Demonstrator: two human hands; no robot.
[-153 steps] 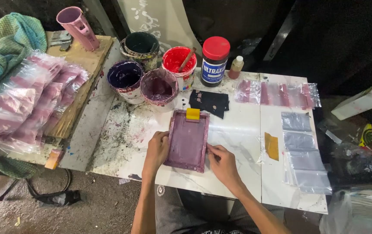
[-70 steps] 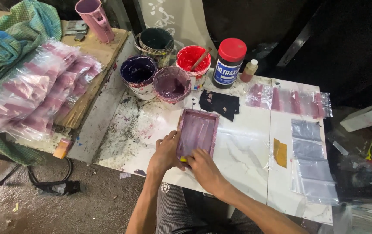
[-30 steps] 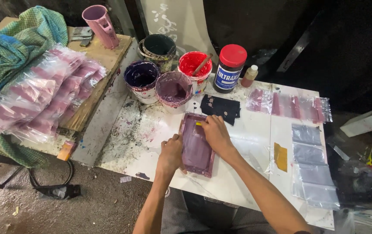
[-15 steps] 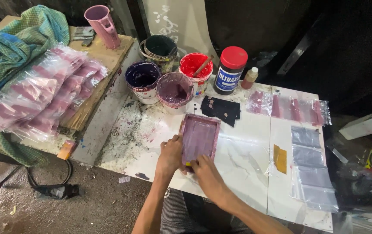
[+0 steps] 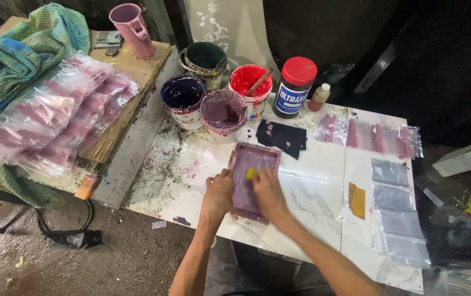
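Observation:
A small purple-stained rectangular printing frame (image 5: 253,164) lies flat on the white marble-look table (image 5: 312,197). My left hand (image 5: 219,193) presses on the frame's left edge. My right hand (image 5: 268,192) is over the frame's mesh and holds a small yellow scraper (image 5: 250,173), blurred by motion. A clear plastic sheet (image 5: 306,189) lies just right of the frame.
Behind the frame stand several paint buckets: purple (image 5: 183,98), mauve (image 5: 223,112), red with a stick (image 5: 250,87), dark green (image 5: 205,59). A red-lidded jar (image 5: 295,86), black cloth (image 5: 282,136), clear bags (image 5: 397,216), a pile of pink printed bags (image 5: 54,123), a pink jug (image 5: 131,28).
My right hand has swept the yellow scraper back and forth along the frame; it is now mid-frame, moving up from the near end. My left hand keeps holding the frame's left side.

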